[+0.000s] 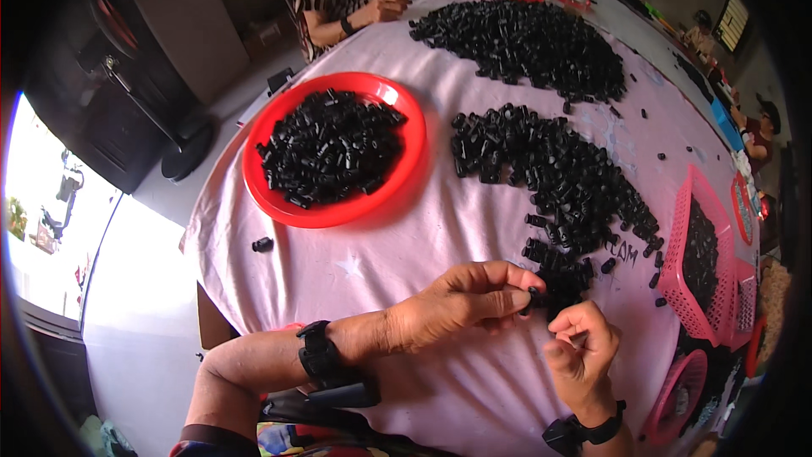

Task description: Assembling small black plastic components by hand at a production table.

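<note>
My left hand reaches across a table covered with a pink cloth and pinches a small black plastic piece between thumb and fingers. Just right of it, my right hand is curled, its fingertips close to the same piece; whether it holds anything I cannot tell. Both hands work at the near end of a long heap of small black plastic pieces. Each wrist wears a black band.
A round red tray full of black pieces sits at the left, one loose piece beside it. A second heap lies farther back. Pink baskets stand at the right. Another person works at the far end.
</note>
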{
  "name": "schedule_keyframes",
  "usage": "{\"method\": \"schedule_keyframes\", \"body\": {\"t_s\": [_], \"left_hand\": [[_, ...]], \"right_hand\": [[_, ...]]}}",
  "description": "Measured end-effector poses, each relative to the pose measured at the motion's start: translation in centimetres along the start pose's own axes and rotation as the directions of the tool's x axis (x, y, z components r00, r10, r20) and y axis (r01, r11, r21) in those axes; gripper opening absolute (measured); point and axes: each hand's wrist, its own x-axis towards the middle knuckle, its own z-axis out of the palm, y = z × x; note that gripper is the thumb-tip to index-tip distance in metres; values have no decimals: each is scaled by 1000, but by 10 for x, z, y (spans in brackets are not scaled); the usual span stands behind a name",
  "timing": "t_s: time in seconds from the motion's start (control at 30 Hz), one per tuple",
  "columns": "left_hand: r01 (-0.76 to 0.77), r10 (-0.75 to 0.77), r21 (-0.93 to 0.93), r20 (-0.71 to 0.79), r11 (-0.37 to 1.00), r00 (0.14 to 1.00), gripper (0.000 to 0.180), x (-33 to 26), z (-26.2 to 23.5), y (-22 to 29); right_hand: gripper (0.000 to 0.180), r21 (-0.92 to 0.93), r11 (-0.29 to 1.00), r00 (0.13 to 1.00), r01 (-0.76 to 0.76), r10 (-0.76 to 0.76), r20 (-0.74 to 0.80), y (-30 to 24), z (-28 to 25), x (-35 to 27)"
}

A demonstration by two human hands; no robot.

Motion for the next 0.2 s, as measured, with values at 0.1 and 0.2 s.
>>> {"method": "schedule_keyframes", "body": {"t_s": [0.1,0.2], "left_hand": [[-73,76,23,-181,997,981,26,-15,4,16],[-181,184,39,-329,983,926,27,-29,1,36]], "right_hand": [[37,-70,996,998,-59,58,-20,-6,1,0],[23,-393,913,994,107,-104,31,-9,5,7]]}}
